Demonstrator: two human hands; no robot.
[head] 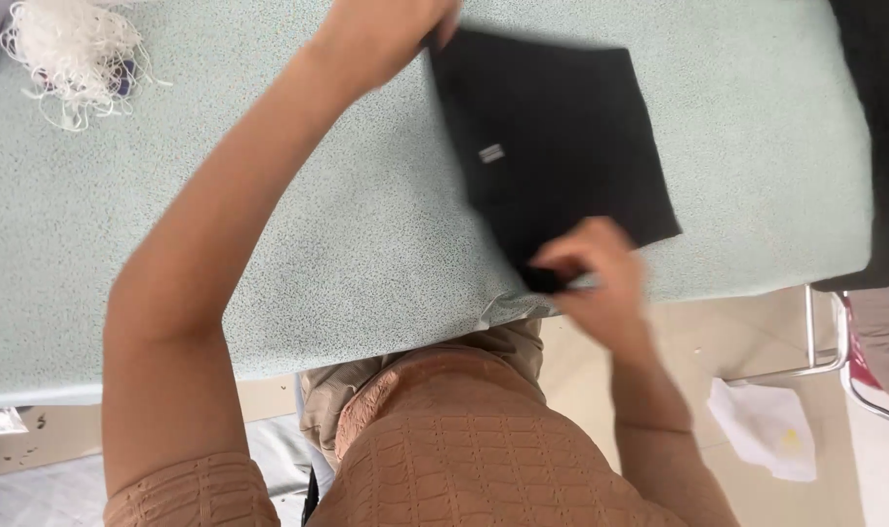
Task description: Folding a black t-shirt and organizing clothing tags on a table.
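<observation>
Speckled green table point(269, 244) — right hand point(596, 278) pinching black cloth point(562, 146), left hand point(391, 29) cut off, grip unclear

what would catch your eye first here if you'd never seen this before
The flat, square-folded black cloth on the pale green speckled padded table stands out most, right of centre. The left hand grips its far corner at the top edge, while the right hand pinches its near corner at the table's front edge. A tangle of white thread scraps lies at the table's far left.
</observation>
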